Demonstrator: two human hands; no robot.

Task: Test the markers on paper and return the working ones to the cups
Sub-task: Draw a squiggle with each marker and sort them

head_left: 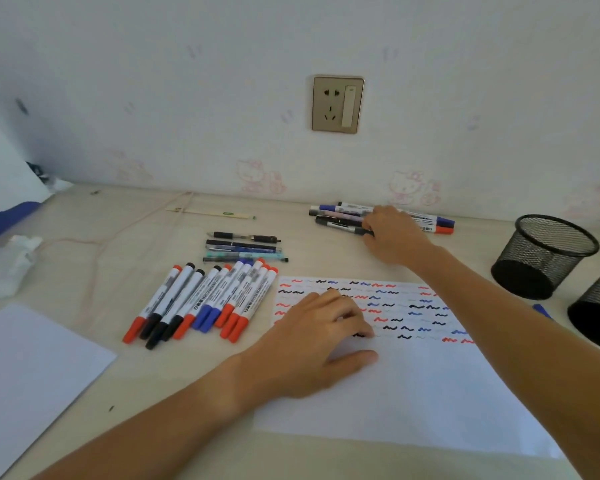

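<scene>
- The test sheet (pixel 413 393) lies on the desk (pixel 125 237), nearest the person, with the left hand (pixel 312 344) resting on it.
- A row of markers (pixel 201 303) lies just left of the sheet; a few pens (pixel 245 249) lie behind that row.
- A second marker pile (pixel 340 216) sits behind the sheet by the wall (the right hand (pixel 392 235) is on it).
- Two mesh cups (pixel 544 256) stand right of the sheet.
- Another sheet (pixel 25 372) lies far left.

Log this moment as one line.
left hand flat on paper | right hand on far markers | cups empty
</scene>
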